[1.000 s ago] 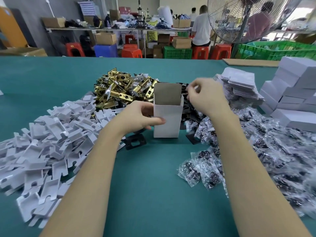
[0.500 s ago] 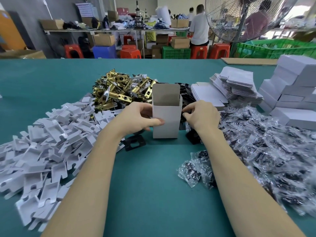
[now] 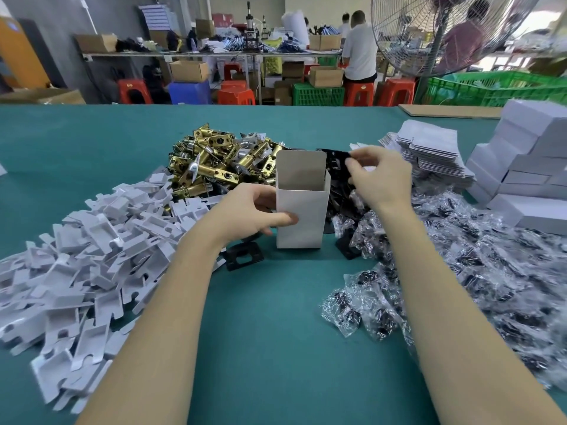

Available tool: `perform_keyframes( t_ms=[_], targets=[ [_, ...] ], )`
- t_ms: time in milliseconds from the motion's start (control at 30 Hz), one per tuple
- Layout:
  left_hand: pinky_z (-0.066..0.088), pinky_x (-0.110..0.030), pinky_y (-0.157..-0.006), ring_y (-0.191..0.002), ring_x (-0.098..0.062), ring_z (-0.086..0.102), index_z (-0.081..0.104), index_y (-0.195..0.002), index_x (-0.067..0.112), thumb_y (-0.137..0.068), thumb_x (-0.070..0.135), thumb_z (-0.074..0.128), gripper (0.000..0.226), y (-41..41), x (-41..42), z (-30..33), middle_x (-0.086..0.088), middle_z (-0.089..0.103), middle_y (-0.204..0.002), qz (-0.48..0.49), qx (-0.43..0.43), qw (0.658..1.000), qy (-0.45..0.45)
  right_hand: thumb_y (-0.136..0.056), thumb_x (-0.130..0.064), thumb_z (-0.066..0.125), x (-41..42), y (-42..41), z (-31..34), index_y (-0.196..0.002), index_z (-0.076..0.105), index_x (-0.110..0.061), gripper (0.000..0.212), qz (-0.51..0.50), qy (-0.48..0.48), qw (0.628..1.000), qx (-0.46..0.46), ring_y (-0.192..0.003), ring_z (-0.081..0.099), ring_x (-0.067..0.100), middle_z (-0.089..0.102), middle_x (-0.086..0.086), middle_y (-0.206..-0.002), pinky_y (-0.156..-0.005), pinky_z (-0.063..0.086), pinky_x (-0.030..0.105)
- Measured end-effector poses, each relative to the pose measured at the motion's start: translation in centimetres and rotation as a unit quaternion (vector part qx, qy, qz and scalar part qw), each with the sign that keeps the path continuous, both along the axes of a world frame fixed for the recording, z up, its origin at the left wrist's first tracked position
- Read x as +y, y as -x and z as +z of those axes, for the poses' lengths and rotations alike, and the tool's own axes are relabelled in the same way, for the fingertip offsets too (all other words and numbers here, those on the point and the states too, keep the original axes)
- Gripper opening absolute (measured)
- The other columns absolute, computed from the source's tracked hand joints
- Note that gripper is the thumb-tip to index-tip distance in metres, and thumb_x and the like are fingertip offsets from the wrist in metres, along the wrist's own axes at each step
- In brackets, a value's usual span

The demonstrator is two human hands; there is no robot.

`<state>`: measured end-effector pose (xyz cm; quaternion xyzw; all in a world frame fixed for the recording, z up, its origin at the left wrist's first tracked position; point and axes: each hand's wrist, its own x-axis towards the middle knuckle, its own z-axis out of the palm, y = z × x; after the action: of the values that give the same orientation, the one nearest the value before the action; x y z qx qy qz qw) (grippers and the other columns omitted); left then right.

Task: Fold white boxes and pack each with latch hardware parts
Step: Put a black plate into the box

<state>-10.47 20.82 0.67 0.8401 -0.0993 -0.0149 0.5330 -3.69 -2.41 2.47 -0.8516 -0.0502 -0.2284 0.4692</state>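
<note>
Near 9 o'clock: heap of white cardboard inserts (image 3: 79, 268); near 3 o'clock: bagged black parts (image 3: 478, 277) on green table (image 3: 270, 338). Centre: white box (image 3: 302, 219) stood upright, top flap open. Left hand (image 3: 248, 213) gripped box's left side, thumb across front. Right hand (image 3: 380, 179) at 1 o'clock above box, fingertips pinched black latch plate (image 3: 336, 159). Beyond at 11 o'clock: brass latch pile (image 3: 214, 162). Far 2 o'clock: flat box blanks (image 3: 429, 151).

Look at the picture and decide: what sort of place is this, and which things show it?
Most likely a small factory packing workshop. A large table holds a heap of brass latches, stacked flat white cartons and bagged parts, with other workers at benches behind.
</note>
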Motion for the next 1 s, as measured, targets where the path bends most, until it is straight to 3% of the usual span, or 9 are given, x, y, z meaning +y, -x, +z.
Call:
perform_keyframes(
  t_ms=[100,233,400,467,567,700,800,933,1000],
  targets=[
    [0.056,-0.016,-0.064,-0.087,0.000,0.073,0.074,-0.106,0.036,-0.087,0.021,0.082,0.026,0.0,0.1,-0.1,0.015,0.079,-0.100,0.004,0.003,1.000,0.002,-0.097,-0.016,0.069,-1.1,1.5,3.8,-0.108,0.074,-0.016,0.013,0.093,-0.092,0.991,0.001,-0.078,0.075,0.016,0.077,-0.001,-0.095,-0.069,0.062,0.031],
    [0.055,-0.016,-0.064,-0.091,-0.003,0.074,0.075,-0.109,0.032,-0.088,0.020,0.082,0.025,0.1,-0.1,0.0,0.012,0.079,-0.101,0.000,0.009,1.000,0.012,-0.095,-0.011,0.070,-2.0,4.4,8.3,-0.094,0.075,-0.026,0.016,0.223,-0.113,0.963,-0.096,-0.057,0.062,0.007,0.077,-0.012,-0.080,-0.047,0.046,0.016],
    [0.052,-0.012,-0.059,-0.076,0.004,0.071,0.075,-0.105,0.031,-0.090,0.018,0.080,0.021,0.5,-0.3,0.3,0.015,0.079,-0.096,0.000,0.007,1.000,0.007,-0.094,-0.020,0.073,0.8,5.6,8.7,-0.105,0.080,-0.030,0.016,0.239,0.159,0.956,-0.067,-0.067,0.065,-0.007,0.075,-0.018,-0.088,-0.069,0.054,0.020],
    [0.051,-0.012,-0.058,-0.074,0.004,0.070,0.075,-0.105,0.030,-0.090,0.017,0.080,0.020,0.6,-0.3,0.4,0.013,0.079,-0.095,-0.002,0.006,1.000,0.009,-0.095,-0.026,0.070,2.5,5.7,8.1,-0.106,0.080,-0.036,0.018,0.215,0.254,0.943,-0.034,-0.090,0.069,0.002,0.077,-0.015,-0.099,-0.087,0.057,0.032],
    [0.050,-0.011,-0.056,-0.070,0.006,0.069,0.074,-0.104,0.029,-0.090,0.016,0.079,0.019,0.8,-0.3,0.5,0.014,0.079,-0.091,-0.003,0.004,1.000,0.009,-0.097,-0.030,0.064,4.2,6.0,7.3,-0.107,0.078,-0.043,0.022,0.192,0.362,0.912,0.005,-0.103,0.068,0.017,0.076,-0.013,-0.108,-0.090,0.057,0.035],
    [0.050,-0.011,-0.054,-0.071,0.006,0.070,0.073,-0.104,0.030,-0.091,0.016,0.078,0.020,0.6,-0.2,0.5,0.017,0.078,-0.090,-0.005,0.000,1.000,0.004,-0.096,-0.025,0.063,3.4,6.3,7.8,-0.098,0.080,-0.037,0.021,0.223,0.300,0.927,0.005,-0.068,0.072,0.005,0.072,-0.025,-0.069,-0.074,0.057,0.024],
    [0.052,-0.012,-0.058,-0.077,0.004,0.071,0.074,-0.107,0.030,-0.091,0.018,0.078,0.021,0.4,-0.2,0.3,0.017,0.078,-0.093,-0.005,-0.001,1.000,0.003,-0.094,-0.019,0.061,0.9,6.0,9.0,-0.086,0.079,-0.028,0.021,0.238,0.270,0.932,0.042,-0.051,0.069,0.003,0.076,-0.013,-0.071,-0.060,0.054,0.016],
    [0.056,-0.017,-0.065,-0.090,-0.001,0.073,0.075,-0.114,0.029,-0.090,0.019,0.080,0.027,0.1,-0.1,0.2,0.015,0.079,-0.101,-0.004,-0.003,1.000,0.005,-0.084,-0.026,0.084,-1.0,7.1,7.2,-0.087,0.079,-0.029,0.007,0.277,0.412,0.784,0.373,-0.069,0.077,0.009,0.078,-0.011,-0.077,-0.062,0.054,0.022],
    [0.057,-0.017,-0.065,-0.093,-0.002,0.073,0.074,-0.114,0.030,-0.089,0.018,0.080,0.028,-0.1,-0.1,0.1,0.014,0.079,-0.102,-0.008,-0.003,1.000,0.009,-0.072,-0.028,0.094,-0.9,7.9,5.6,-0.089,0.078,-0.024,0.024,0.271,0.443,0.733,0.439,-0.072,0.078,0.014,0.078,-0.007,-0.077,-0.068,0.060,0.030]
  ],
)
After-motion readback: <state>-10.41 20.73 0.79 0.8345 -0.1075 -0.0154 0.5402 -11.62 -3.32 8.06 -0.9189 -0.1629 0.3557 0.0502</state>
